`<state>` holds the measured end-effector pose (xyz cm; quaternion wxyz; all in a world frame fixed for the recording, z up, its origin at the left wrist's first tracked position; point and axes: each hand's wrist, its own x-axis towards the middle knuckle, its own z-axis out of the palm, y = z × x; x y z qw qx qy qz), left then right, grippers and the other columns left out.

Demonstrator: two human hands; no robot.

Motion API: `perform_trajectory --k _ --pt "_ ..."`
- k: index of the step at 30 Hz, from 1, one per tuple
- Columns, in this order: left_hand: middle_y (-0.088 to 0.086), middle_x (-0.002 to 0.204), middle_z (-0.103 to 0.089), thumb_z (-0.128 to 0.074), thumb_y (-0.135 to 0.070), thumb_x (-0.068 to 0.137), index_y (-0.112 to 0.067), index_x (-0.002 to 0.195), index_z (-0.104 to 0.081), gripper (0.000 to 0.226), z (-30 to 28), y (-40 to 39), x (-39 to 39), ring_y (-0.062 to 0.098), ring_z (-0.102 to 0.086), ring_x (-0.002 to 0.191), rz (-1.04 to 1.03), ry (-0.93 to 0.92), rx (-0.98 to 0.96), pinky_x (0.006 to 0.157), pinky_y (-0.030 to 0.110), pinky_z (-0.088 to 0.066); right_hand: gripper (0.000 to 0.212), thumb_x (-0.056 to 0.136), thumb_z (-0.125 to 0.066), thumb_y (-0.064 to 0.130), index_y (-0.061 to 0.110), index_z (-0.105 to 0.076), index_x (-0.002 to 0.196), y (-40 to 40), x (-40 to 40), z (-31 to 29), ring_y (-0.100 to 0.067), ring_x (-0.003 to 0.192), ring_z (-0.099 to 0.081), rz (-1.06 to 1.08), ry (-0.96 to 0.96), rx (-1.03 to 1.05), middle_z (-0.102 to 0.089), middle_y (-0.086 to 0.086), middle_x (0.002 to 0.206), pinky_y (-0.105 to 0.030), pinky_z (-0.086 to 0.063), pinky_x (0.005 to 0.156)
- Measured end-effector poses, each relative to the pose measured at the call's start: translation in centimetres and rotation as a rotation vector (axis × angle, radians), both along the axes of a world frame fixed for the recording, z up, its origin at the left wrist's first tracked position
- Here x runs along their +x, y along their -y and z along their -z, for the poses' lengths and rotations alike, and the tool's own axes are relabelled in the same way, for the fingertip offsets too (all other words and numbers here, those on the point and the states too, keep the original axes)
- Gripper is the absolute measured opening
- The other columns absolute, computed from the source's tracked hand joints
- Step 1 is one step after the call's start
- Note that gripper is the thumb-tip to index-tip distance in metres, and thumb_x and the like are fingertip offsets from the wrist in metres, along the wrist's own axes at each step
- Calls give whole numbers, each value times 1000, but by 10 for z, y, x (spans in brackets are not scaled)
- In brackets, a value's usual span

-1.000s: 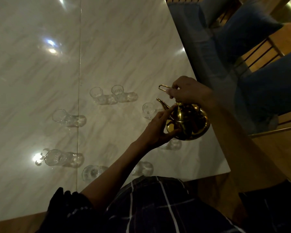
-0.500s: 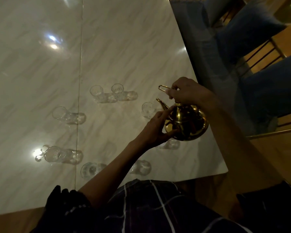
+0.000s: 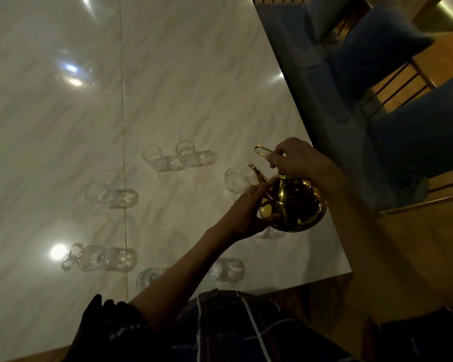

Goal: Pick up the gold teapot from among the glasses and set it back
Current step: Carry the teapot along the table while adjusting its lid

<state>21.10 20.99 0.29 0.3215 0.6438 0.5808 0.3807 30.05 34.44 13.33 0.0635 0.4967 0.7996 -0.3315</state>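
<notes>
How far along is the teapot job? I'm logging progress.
Done: the gold teapot looks lifted, hiding part of a glass beneath. In hand: the right hand grips its handle; the left hand steadies the body. Left: setting it back on the marble table.
</notes>
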Motion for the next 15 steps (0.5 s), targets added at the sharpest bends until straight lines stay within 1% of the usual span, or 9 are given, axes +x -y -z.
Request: perform_trajectory --k 3,6,8,11,13,15 --pt "7 141 -48 -68 -38 87 -23 153 -23 82 5 0 -8 20 -47 125 38 -16 -9 98 38 -47 38 99 -51 34 1 -70 100 8 -2 1 -27 94 -66 40 -9 -11 -69 -15 101 -41 -53 83" --pt "7 142 -47 -68 -40 87 -23 153 -23 82 8 0 -16 20 -48 126 63 -33 -33 99 41 -47 40 99 -51 33 -2 -70 100 14 -6 5 -30 94 -67 85 -22 -37 -69 -19 101 -48 -55 89" --pt "7 142 -47 -65 -46 87 -26 153 -22 82 13 1 -22 20 -50 123 86 -46 -41 97 44 -49 39 99 -51 33 -1 -69 100 17 -8 9 -29 93 -67 113 -29 -52 -69 -19 101 -49 -55 90" --pt "6 143 -45 -61 -55 86 -34 153 -18 83 19 4 -33 18 -53 120 97 -66 -71 97 43 -51 38 98 -51 34 0 -69 100 23 -14 16 -28 92 -67 157 -45 -67 -69 -17 99 -46 -55 89" --pt "5 145 -42 -60 -56 86 -36 153 -17 83 23 6 -41 17 -52 122 94 -69 -78 97 43 -50 37 98 -52 35 2 -68 99 25 -19 21 -25 88 -68 187 -61 -70 -69 -15 95 -44 -57 86" --pt "5 146 -40 -63 -52 86 -37 153 -18 82 24 8 -49 18 -51 125 89 -61 -77 98 43 -50 35 98 -51 36 5 -68 97 28 -25 24 -23 84 -68 205 -75 -65 -68 -11 91 -42 -58 83"
